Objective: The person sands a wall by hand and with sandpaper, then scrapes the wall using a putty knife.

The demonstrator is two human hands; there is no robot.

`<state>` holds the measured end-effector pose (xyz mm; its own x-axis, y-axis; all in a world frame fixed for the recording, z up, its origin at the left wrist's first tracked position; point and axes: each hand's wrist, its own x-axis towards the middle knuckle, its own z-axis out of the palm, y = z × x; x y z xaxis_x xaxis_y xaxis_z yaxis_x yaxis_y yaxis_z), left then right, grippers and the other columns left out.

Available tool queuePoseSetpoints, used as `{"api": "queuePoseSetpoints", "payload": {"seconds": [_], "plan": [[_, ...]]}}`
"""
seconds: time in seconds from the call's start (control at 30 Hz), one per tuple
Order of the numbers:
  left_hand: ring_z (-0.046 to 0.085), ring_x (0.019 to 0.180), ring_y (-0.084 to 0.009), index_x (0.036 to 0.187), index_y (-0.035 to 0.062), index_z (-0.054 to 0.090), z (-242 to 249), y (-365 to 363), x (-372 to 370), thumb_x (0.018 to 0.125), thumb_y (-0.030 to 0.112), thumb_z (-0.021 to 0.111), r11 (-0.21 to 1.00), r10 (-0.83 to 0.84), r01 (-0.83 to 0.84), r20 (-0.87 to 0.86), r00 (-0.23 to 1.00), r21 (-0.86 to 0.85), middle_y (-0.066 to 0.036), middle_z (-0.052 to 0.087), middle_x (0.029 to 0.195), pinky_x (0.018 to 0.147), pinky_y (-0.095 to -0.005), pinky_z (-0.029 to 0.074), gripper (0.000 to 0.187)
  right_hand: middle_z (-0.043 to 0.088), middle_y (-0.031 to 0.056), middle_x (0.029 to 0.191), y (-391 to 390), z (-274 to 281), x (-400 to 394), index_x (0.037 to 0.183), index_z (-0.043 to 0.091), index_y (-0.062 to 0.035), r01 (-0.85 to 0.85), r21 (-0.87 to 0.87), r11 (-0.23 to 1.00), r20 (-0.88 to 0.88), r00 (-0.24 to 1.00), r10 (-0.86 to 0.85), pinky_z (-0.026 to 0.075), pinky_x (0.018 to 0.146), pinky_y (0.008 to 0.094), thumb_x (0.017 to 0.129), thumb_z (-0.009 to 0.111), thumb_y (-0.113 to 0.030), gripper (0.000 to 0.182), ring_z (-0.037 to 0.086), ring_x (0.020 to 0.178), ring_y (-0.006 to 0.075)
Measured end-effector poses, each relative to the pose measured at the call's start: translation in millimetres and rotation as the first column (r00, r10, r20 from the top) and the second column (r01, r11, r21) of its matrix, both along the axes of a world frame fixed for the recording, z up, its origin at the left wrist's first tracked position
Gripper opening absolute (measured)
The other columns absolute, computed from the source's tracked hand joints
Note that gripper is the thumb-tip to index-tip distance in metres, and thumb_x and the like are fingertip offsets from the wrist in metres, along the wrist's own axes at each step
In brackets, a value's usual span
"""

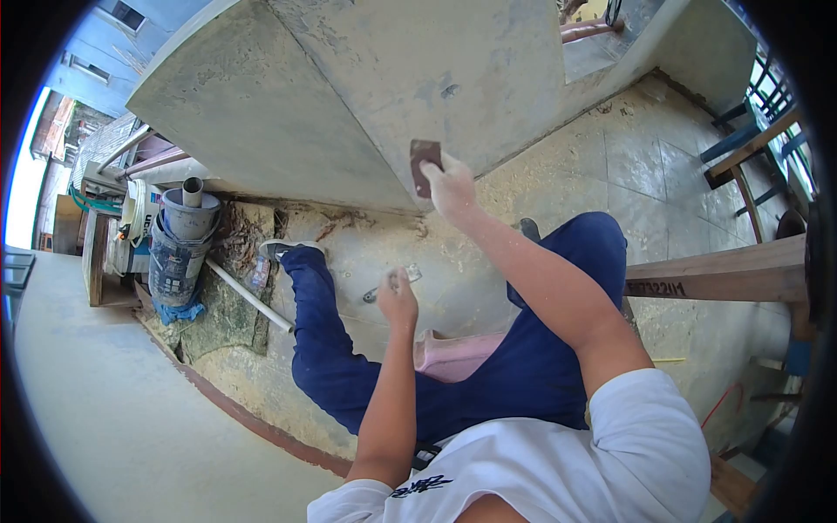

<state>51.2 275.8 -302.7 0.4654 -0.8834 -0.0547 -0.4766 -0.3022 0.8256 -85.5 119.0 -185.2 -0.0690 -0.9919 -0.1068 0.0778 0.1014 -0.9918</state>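
My right hand (448,190) is closed on a small dark brown piece of sandpaper (425,166), thumb across its face. It is raised in front of the grey plastered wall (349,96), and overlaps the lower part of the wall in this view. Pale dust coats these fingers and the forearm. Lower and to the left, over the floor between my legs, my left hand (398,301) is wrapped around a putty knife (413,275). Its pale blade points right and its dark handle end sticks out on the left. The palm hides the middle of the tool.
A pink seat (458,356) lies between my legs. Stacked dirty buckets (181,253) and a white pipe (248,295) stand at left. A wooden beam (715,277) runs along the right, with a blue-and-wood bench (754,148) beyond. Dust and debris cover the tiled floor (628,183).
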Motion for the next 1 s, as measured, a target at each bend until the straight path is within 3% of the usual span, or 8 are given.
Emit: {"api": "queuePoseSetpoints", "payload": {"seconds": [0.13, 0.2, 0.5, 0.6, 0.67, 0.77, 0.9, 1.0], "plan": [[0.049, 0.116, -0.0316, 0.107, 0.0053, 0.065, -40.5, 87.5, -38.7, 0.088, 0.048, 0.050, 0.769, -0.399, 0.079, 0.379, 0.835, 0.634, -0.016, 0.059, 0.116, 0.101, -0.0536, 0.029, 0.049, 0.063, 0.0093, 0.106, -95.1, -24.2, -21.2, 0.123, 0.054, -0.0013, 0.593, -0.125, 0.795, 0.245, 0.795, -0.555, 0.047, 0.086, 0.0316, 0.096, 0.043, -0.015, 0.031, 0.059, 0.098, 0.0201], [0.046, 0.120, -0.0302, 0.105, 0.0054, 0.065, -53.2, 106.4, -43.7, 0.087, 0.047, 0.051, 0.748, -0.444, 0.054, 0.438, 0.782, 0.662, -0.014, 0.058, 0.119, 0.103, -0.0545, 0.025, 0.047, 0.029, 0.0137, 0.150, -109.3, 11.4, 0.8, 0.144, 0.032, -0.0066, 0.586, -0.380, 0.715, 0.104, 0.796, -0.597, 0.020, 0.114, 0.0342, 0.097, 0.040, -0.010, 0.048, 0.021, 0.141, 0.0293], [0.049, 0.113, -0.0272, 0.098, 0.0067, 0.065, -53.4, 102.3, -38.0, 0.084, 0.039, 0.057, 0.866, -0.391, 0.185, 0.399, 0.829, 0.465, -0.010, 0.061, 0.113, 0.101, -0.0475, 0.028, 0.036, 0.001, 0.0138, 0.157, -120.5, -15.0, 48.5, 0.150, 0.016, -0.0135, 0.241, -0.758, 0.606, -0.272, 0.728, -0.629, -0.005, 0.113, 0.0542, 0.097, 0.028, -0.014, 0.055, -0.007, 0.143, 0.0382], [0.049, 0.114, -0.0266, 0.098, 0.0068, 0.065, -50.1, 107.8, -39.4, 0.084, 0.038, 0.056, 0.870, -0.383, 0.196, 0.370, 0.846, 0.452, -0.010, 0.061, 0.113, 0.102, -0.0455, 0.028, 0.035, -0.004, 0.0140, 0.156, -136.6, 7.4, 39.4, 0.151, 0.012, -0.0173, 0.600, -0.460, 0.654, -0.002, 0.736, -0.677, -0.008, 0.113, 0.0520, 0.098, 0.026, -0.023, 0.055, -0.014, 0.141, 0.0378], [0.049, 0.115, -0.0265, 0.099, 0.0071, 0.065, -45.6, 99.2, -41.6, 0.084, 0.039, 0.056, 0.853, -0.410, 0.217, 0.354, 0.840, 0.474, -0.010, 0.060, 0.115, 0.103, -0.0439, 0.029, 0.036, -0.011, 0.0154, 0.155, -122.4, -11.8, 63.4, 0.151, 0.004, -0.0124, 0.247, -0.774, 0.583, -0.292, 0.679, -0.674, -0.006, 0.115, 0.0473, 0.099, 0.028, -0.029, 0.059, -0.016, 0.142, 0.0347], [0.049, 0.114, -0.0267, 0.100, 0.0074, 0.065, -53.3, 101.8, -40.6, 0.084, 0.039, 0.056, 0.851, -0.406, 0.203, 0.361, 0.840, 0.484, -0.010, 0.059, 0.115, 0.102, -0.0437, 0.029, 0.036, -0.014, 0.0154, 0.155, -95.9, -53.5, 57.2, 0.150, -0.001, -0.0117, 0.041, -0.730, 0.683, -0.547, 0.565, -0.618, -0.006, 0.114, 0.0488, 0.099, 0.023, -0.040, 0.063, -0.016, 0.142, 0.0354], [0.048, 0.118, -0.0266, 0.099, 0.0081, 0.064, -53.3, 102.7, -42.0, 0.084, 0.038, 0.057, 0.863, -0.370, 0.178, 0.354, 0.859, 0.472, -0.009, 0.059, 0.117, 0.104, -0.0435, 0.027, 0.034, -0.015, 0.0205, 0.153, -148.4, 11.1, 14.6, 0.146, -0.012, -0.0009, 0.572, -0.398, 0.717, -0.132, 0.738, -0.662, -0.007, 0.112, 0.0547, 0.096, 0.021, -0.052, 0.079, -0.015, 0.142, 0.0362], [0.048, 0.118, -0.0255, 0.099, 0.0091, 0.063, -49.0, 100.2, -41.9, 0.084, 0.038, 0.057, 0.847, -0.383, 0.179, 0.341, 0.859, 0.501, -0.008, 0.059, 0.118, 0.105, -0.0437, 0.027, 0.033, -0.015, 0.0235, 0.152, -135.3, 9.0, 33.8, 0.145, -0.013, 0.0029, 0.333, -0.684, 0.649, -0.242, 0.736, -0.632, -0.008, 0.112, 0.0539, 0.097, 0.024, -0.051, 0.081, -0.017, 0.141, 0.0363]]}}
